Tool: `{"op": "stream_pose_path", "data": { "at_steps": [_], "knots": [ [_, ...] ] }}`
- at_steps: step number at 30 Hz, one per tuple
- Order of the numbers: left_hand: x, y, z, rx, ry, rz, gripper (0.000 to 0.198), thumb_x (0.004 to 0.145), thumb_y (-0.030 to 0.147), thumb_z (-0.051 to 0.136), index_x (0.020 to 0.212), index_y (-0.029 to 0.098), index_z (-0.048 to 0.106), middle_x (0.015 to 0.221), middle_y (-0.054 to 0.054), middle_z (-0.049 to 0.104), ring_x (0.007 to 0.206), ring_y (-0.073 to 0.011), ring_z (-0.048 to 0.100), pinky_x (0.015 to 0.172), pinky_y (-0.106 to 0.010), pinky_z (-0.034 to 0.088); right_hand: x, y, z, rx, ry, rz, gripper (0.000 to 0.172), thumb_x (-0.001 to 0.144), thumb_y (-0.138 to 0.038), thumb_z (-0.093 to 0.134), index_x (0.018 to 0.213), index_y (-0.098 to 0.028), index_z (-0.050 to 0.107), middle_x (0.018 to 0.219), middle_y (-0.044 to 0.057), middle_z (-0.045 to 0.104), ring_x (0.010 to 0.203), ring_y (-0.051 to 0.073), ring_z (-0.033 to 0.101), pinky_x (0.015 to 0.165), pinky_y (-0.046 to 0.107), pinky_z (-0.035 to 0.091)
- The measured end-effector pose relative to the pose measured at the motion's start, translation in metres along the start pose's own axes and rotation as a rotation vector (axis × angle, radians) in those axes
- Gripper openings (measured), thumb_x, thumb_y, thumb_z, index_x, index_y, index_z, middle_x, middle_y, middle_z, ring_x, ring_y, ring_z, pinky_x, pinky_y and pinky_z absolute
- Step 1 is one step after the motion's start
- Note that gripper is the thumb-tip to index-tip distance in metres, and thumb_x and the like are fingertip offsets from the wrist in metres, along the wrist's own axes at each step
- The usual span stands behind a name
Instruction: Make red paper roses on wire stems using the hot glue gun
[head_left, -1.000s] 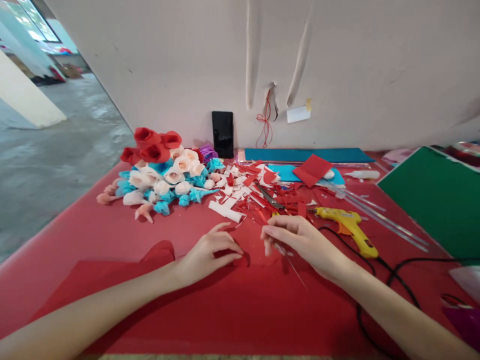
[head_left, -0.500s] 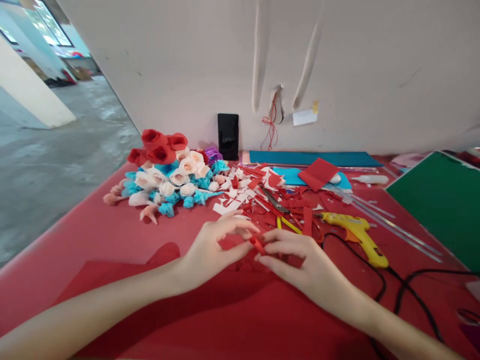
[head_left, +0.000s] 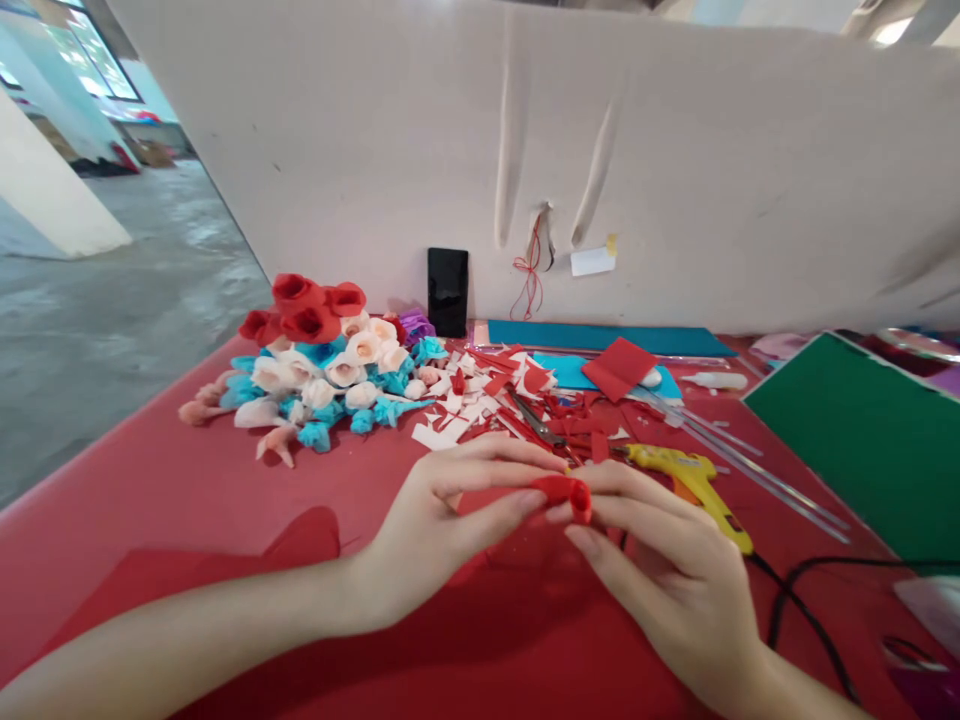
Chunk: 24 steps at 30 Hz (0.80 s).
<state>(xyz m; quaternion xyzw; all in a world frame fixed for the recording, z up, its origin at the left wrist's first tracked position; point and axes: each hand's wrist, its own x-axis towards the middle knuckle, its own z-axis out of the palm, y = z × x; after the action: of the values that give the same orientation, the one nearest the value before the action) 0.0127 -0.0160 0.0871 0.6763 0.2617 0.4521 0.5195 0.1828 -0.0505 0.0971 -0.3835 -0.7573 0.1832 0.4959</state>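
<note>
A small red paper roll (head_left: 580,500), with its open end facing me, sits between my two hands above the red table. My left hand (head_left: 457,525) pinches the loose end of its strip between thumb and fingers. On the other side, my right hand (head_left: 660,560) has its fingers round the rolled part, thumb below. Just beyond my fingers lie scissors (head_left: 536,418) among red and white paper scraps (head_left: 480,385). Beneath my forearms spreads a dark red sheet (head_left: 420,650).
Paper flowers (head_left: 322,370) in red, white, blue and pink are heaped at the left. A yellow glue gun (head_left: 694,480) with a black cord lies at the right, near clear glue sticks (head_left: 757,470). A phone (head_left: 448,292) leans on the wall; a green board (head_left: 862,440) stands right.
Both hands have shifted right, and the red roll has turned so its open end shows. A stretch of strip now spans from the roll to my left fingers. The view has tilted slightly.
</note>
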Motion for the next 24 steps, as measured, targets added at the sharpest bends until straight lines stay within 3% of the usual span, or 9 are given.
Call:
{"op": "stream_pose_path", "data": {
  "at_steps": [4, 7, 11, 15, 24],
  "knots": [
    [0.001, -0.001, -0.001, 0.023, 0.105, -0.056, 0.017, 0.079, 0.016, 0.059, 0.080, 0.026, 0.073, 0.090, 0.002, 0.068, 0.086, -0.0096, 0.061, 0.078, -0.015, 0.048, -0.003, 0.001, 0.002, -0.008, -0.023, 0.025, 0.009, 0.077, -0.008, 0.056, 0.076, -0.014, 0.063, 0.085, 0.004, 0.063, 0.073, 0.009, 0.061, 0.063, 0.011, 0.047],
    [0.001, 0.000, 0.000, -0.004, 0.157, -0.126, 0.014, 0.077, 0.017, 0.061, 0.075, 0.022, 0.073, 0.089, -0.001, 0.068, 0.084, -0.0112, 0.061, 0.077, -0.017, 0.048, -0.007, 0.002, 0.007, 0.076, -0.129, 0.115, 0.012, 0.083, -0.012, 0.050, 0.076, -0.016, 0.059, 0.068, -0.001, 0.061, 0.060, 0.006, 0.058, 0.059, 0.011, 0.044],
    [-0.002, 0.000, 0.002, -0.089, 0.061, -0.101, 0.015, 0.077, 0.015, 0.060, 0.078, 0.022, 0.073, 0.087, -0.002, 0.070, 0.085, -0.0130, 0.061, 0.077, -0.020, 0.050, -0.012, 0.002, 0.014, 0.152, -0.240, 0.191, 0.023, 0.089, -0.016, 0.042, 0.069, -0.017, 0.054, 0.058, -0.003, 0.057, 0.052, 0.005, 0.052, 0.053, 0.012, 0.039],
    [-0.005, 0.002, 0.002, -0.134, 0.019, -0.006, 0.019, 0.078, 0.011, 0.059, 0.082, 0.024, 0.073, 0.087, -0.002, 0.070, 0.087, -0.0132, 0.061, 0.082, -0.023, 0.049, -0.014, 0.002, 0.015, 0.164, -0.246, 0.218, 0.025, 0.090, -0.020, 0.040, 0.068, -0.016, 0.052, 0.057, -0.003, 0.053, 0.049, 0.006, 0.047, 0.050, 0.014, 0.036],
    [-0.007, 0.006, 0.004, -0.177, 0.007, -0.060, 0.021, 0.079, 0.011, 0.057, 0.083, 0.026, 0.072, 0.089, -0.001, 0.068, 0.088, -0.0139, 0.060, 0.078, -0.024, 0.050, -0.013, 0.004, 0.012, 0.146, -0.234, 0.265, 0.030, 0.089, -0.024, 0.041, 0.063, -0.016, 0.052, 0.053, -0.004, 0.048, 0.047, 0.006, 0.042, 0.046, 0.016, 0.033]
  ]
}}
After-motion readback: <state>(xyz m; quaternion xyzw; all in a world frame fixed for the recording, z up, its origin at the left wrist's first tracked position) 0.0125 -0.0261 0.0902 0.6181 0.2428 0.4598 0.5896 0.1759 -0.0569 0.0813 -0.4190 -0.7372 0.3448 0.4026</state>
